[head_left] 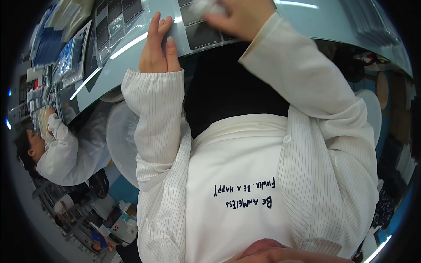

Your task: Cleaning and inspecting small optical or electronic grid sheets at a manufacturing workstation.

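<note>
At the pale bench edge (131, 48), left hand (157, 46) lies open and flat pinning the sheet of dark rectangular pads (202, 35) while right hand (239, 17) pinches a white wad (208, 6), apparently mid-wipe; next stroke likely needs steady pressure.

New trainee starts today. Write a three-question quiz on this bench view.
1. True or false: the left hand lies flat on the table.
2. What does the right hand grip? A) white cloth B) scissors C) bottle
3. Fill in: the dark panels near the hands sit in a ____ tray.

Key: 1 true; 2 A; 3 grey.
</note>
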Action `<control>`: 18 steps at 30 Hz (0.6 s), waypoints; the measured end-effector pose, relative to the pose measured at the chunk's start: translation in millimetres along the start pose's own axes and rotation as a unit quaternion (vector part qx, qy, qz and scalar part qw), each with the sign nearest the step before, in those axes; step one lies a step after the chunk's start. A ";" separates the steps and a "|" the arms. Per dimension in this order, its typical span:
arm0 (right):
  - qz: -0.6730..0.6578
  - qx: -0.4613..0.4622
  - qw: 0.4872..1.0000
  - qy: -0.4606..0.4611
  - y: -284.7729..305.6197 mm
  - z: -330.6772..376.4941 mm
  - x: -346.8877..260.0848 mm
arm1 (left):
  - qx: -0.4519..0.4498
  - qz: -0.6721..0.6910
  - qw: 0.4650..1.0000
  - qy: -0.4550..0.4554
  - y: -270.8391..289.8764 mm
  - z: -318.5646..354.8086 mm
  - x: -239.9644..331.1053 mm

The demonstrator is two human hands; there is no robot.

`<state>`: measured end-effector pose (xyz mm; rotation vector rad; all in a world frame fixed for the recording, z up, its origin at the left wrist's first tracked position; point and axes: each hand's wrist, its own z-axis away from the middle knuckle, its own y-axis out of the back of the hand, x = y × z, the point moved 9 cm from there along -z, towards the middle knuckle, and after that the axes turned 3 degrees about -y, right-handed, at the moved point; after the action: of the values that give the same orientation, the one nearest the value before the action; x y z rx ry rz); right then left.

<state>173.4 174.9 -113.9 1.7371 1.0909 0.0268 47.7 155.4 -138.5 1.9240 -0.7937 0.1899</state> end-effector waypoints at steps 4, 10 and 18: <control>0.147 0.075 0.974 -0.156 44.6 -4.3 89.3 | -0.003 -0.004 1.000 0.003 -2.2 -5.4 3.5; 0.018 -0.039 0.999 -0.017 32.9 24.0 21.0 | -0.034 -0.053 0.997 -0.040 -1.6 -1.8 1.2; 0.026 0.014 0.984 -0.175 72.3 34.1 88.1 | -0.061 -0.080 0.994 -0.039 -8.4 -1.9 0.8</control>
<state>288.4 205.1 -114.8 1.7160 0.7903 -0.2534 53.7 159.0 -143.5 1.8787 -0.6815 -0.0303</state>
